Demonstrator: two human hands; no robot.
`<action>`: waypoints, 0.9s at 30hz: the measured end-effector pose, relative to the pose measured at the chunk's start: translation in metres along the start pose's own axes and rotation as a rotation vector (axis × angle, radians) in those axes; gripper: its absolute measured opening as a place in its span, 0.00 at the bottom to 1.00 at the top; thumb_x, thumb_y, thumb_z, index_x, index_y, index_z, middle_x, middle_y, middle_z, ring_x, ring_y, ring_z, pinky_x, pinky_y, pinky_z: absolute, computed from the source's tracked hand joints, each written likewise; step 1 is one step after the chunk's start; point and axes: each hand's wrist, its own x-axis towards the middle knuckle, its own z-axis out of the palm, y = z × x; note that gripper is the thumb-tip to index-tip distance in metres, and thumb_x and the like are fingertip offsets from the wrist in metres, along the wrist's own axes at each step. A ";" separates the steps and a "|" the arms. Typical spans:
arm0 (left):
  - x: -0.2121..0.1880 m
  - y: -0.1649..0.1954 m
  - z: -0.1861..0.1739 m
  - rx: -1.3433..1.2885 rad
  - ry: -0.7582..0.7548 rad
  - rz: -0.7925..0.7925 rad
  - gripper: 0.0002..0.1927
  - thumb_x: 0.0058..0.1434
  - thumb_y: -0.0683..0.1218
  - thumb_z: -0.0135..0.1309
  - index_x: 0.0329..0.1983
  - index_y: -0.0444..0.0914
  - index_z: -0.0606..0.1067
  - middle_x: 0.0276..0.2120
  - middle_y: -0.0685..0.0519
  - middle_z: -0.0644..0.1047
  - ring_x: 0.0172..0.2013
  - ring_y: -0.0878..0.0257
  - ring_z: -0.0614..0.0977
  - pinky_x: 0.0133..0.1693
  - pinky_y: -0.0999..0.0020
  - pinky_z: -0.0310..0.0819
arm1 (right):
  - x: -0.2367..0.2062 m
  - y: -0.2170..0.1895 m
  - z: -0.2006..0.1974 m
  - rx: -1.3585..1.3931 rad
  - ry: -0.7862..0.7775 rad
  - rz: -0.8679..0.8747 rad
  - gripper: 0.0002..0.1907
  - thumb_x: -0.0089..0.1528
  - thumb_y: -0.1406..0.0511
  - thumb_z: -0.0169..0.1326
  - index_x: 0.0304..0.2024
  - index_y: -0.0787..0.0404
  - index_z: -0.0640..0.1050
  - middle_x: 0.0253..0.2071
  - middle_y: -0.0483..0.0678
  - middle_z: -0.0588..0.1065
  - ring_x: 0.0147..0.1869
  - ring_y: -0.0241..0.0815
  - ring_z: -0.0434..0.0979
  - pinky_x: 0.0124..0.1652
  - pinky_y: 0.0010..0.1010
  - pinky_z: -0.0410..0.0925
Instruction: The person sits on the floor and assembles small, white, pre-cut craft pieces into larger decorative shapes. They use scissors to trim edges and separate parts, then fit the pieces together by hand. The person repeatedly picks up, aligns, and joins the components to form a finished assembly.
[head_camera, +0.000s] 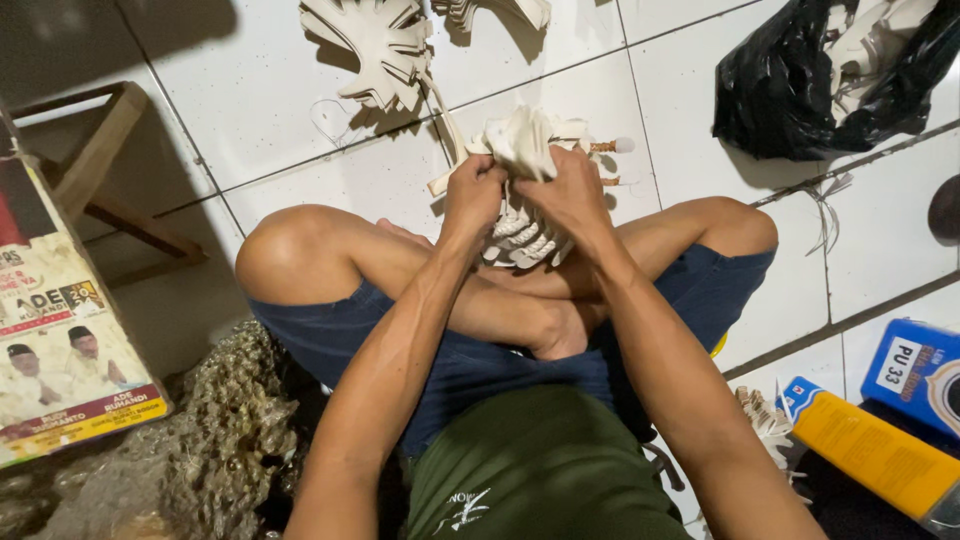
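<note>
While the person sits cross-legged on the white tiled floor (300, 120), both hands work on a cream-white bundle of cut, strap-like pieces (525, 190) held up above the ankles. The left hand (473, 195) and the right hand (570, 190) are both clenched tight on its top, side by side. I judge this as a pulling or fitting step; it needs firm, even force. 2 forearms reach forward, nearly parallel.
</note>
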 end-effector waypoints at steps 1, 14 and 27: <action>-0.001 0.001 0.000 0.013 0.012 -0.028 0.10 0.64 0.42 0.52 0.44 0.30 0.78 0.29 0.50 0.79 0.27 0.66 0.75 0.28 0.71 0.68 | -0.001 0.001 -0.001 0.100 -0.032 0.072 0.13 0.56 0.65 0.65 0.39 0.67 0.81 0.29 0.52 0.80 0.31 0.46 0.79 0.34 0.38 0.71; 0.001 -0.007 -0.001 -0.017 0.050 0.016 0.10 0.66 0.43 0.54 0.41 0.29 0.76 0.29 0.50 0.77 0.27 0.65 0.73 0.28 0.66 0.68 | -0.014 0.000 -0.016 0.332 0.073 0.159 0.17 0.56 0.70 0.60 0.47 0.67 0.77 0.35 0.49 0.78 0.35 0.38 0.79 0.35 0.31 0.72; -0.041 0.011 0.010 0.889 -0.003 0.732 0.18 0.67 0.47 0.55 0.59 0.39 0.72 0.58 0.41 0.72 0.61 0.46 0.71 0.62 0.51 0.65 | -0.075 0.042 -0.043 0.831 0.399 0.053 0.12 0.62 0.72 0.61 0.48 0.69 0.79 0.43 0.47 0.80 0.44 0.36 0.80 0.47 0.26 0.73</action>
